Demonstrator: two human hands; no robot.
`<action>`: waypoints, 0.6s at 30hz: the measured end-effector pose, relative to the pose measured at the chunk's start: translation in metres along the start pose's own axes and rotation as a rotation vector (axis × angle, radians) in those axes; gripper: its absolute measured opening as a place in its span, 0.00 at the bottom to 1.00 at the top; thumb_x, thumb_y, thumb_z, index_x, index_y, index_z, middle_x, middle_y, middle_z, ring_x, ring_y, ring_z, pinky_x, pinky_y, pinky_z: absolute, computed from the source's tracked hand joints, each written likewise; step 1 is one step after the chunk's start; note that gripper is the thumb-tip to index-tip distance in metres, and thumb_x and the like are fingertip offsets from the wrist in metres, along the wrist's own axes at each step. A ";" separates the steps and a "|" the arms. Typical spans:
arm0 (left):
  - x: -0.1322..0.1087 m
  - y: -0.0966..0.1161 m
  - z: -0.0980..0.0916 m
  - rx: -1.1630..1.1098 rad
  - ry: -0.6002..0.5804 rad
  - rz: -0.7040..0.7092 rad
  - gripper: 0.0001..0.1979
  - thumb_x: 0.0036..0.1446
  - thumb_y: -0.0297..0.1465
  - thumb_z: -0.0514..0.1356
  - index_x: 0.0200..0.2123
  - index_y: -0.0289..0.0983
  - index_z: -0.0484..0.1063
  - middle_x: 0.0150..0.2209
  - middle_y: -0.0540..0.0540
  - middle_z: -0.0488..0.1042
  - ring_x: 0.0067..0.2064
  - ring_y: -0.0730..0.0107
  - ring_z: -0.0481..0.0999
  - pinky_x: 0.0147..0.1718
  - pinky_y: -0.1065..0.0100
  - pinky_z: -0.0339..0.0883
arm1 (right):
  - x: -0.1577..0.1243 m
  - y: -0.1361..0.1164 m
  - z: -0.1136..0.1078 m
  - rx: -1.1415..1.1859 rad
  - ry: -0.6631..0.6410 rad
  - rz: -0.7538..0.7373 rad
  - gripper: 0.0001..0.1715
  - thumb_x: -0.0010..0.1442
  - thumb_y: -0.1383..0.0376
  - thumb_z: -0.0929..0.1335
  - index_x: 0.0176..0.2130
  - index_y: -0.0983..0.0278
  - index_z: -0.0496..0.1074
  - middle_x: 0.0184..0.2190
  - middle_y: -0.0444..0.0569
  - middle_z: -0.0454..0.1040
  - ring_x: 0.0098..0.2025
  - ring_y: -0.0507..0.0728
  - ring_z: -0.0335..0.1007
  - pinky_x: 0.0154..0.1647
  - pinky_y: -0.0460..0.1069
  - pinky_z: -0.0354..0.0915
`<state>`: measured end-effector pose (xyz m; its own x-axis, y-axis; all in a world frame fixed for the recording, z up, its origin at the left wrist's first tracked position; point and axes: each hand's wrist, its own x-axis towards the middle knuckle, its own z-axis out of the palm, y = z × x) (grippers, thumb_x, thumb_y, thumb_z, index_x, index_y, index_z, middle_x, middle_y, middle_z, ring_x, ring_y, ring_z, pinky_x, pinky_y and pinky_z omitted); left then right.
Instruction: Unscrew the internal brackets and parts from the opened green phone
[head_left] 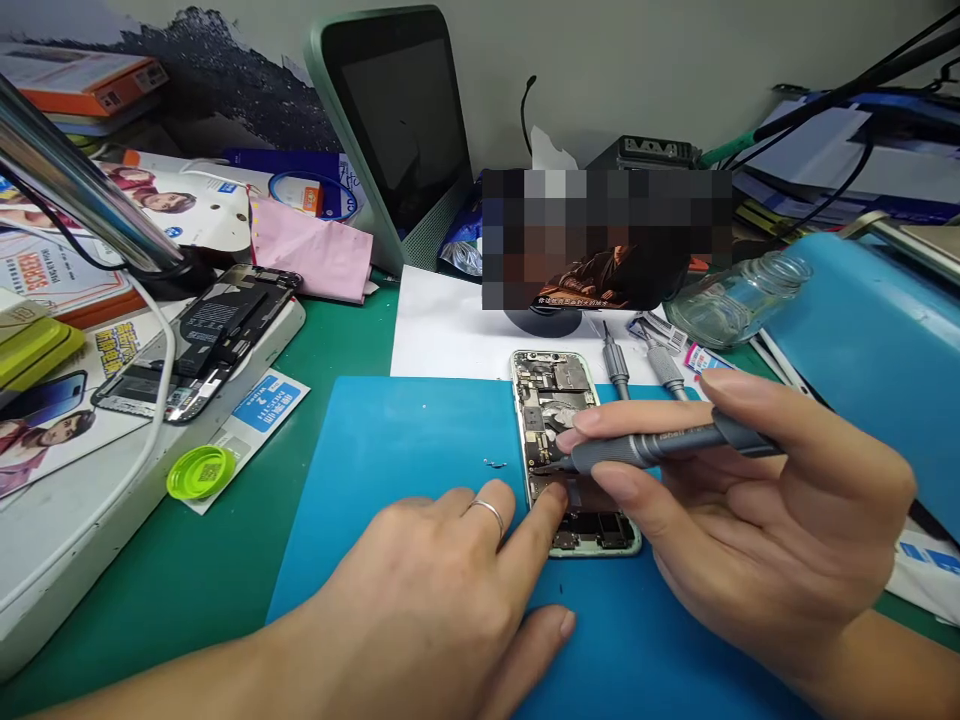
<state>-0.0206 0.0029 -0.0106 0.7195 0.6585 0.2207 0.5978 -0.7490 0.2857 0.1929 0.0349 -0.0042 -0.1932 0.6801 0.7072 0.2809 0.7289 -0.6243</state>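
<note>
An opened phone (559, 400) with its circuit boards exposed lies on a blue work mat (397, 460). My right hand (757, 520) is closed round a grey precision screwdriver (660, 447), whose tip rests on the phone's inner board. My left hand (442, 590), with a ring on one finger, lies flat on the mat with fingers spread. Its fingertip presses the phone's left edge near the bottom. A tiny screw (493, 463) sits on the mat just left of the phone.
Two more screwdrivers (616, 368) lie behind the phone beside a glass jar (731, 300). At left another opened phone (206, 340) rests on a white box, with a green cap (200, 472) near it. A tablet (397, 120) stands at the back.
</note>
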 end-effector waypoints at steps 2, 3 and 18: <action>0.000 0.000 0.001 0.015 0.010 0.005 0.24 0.73 0.40 0.53 0.64 0.31 0.69 0.41 0.42 0.80 0.35 0.55 0.83 0.25 0.56 0.80 | -0.001 0.001 -0.001 0.001 -0.051 0.012 0.48 0.56 0.83 0.75 0.68 0.54 0.67 0.48 0.46 0.83 0.45 0.58 0.85 0.45 0.52 0.86; 0.000 0.000 0.001 0.021 0.013 0.005 0.24 0.73 0.40 0.53 0.64 0.31 0.69 0.41 0.42 0.80 0.34 0.55 0.83 0.24 0.56 0.80 | -0.001 0.001 -0.002 0.000 -0.071 0.020 0.48 0.56 0.83 0.75 0.68 0.54 0.67 0.47 0.46 0.83 0.45 0.58 0.85 0.45 0.52 0.86; -0.001 0.001 0.002 0.035 0.045 0.002 0.22 0.73 0.39 0.53 0.62 0.31 0.69 0.39 0.43 0.79 0.32 0.57 0.82 0.22 0.58 0.79 | 0.002 -0.002 0.000 -0.019 -0.125 0.091 0.43 0.59 0.80 0.74 0.66 0.53 0.69 0.47 0.46 0.84 0.47 0.55 0.85 0.41 0.45 0.84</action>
<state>-0.0203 0.0016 -0.0122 0.7044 0.6590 0.2636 0.6089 -0.7519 0.2528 0.1924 0.0351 -0.0015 -0.2816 0.7486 0.6003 0.3199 0.6630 -0.6768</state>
